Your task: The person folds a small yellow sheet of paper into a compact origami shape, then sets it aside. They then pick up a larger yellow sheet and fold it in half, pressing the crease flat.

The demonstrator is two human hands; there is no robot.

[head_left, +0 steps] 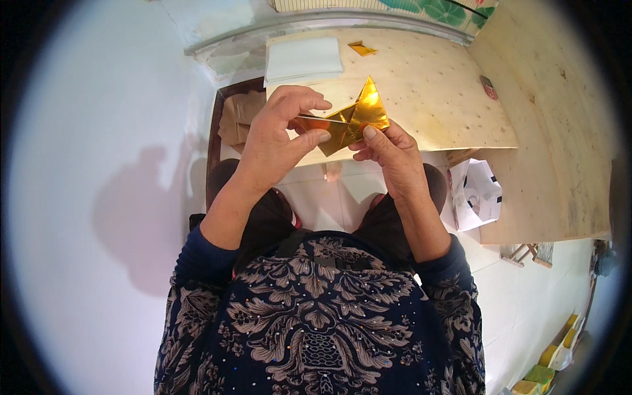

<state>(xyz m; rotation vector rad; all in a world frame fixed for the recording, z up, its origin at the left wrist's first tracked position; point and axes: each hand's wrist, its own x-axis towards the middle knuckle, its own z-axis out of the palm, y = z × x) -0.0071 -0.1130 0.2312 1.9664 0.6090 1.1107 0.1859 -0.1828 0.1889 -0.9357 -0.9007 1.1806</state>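
Observation:
Both of my hands hold a shiny gold foil paper (370, 105) above the near edge of the table. It is partly folded, with a pointed flap standing up on the right and a thin pale edge running across toward the left. My right hand (393, 150) pinches its lower right corner, thumb on top. My left hand (275, 135) curves around the left end, thumb below and fingers above; the paper runs in between them, and its far end is hidden by the hand.
On the pale wooden table (434, 99) lie a stack of white sheets (304, 58), a small folded gold piece (362, 48) and a small red-and-grey item (488, 87). A brown paper bag (238, 120) stands at left, a white bag (475, 197) below right. A wooden panel (553, 131) rises at right.

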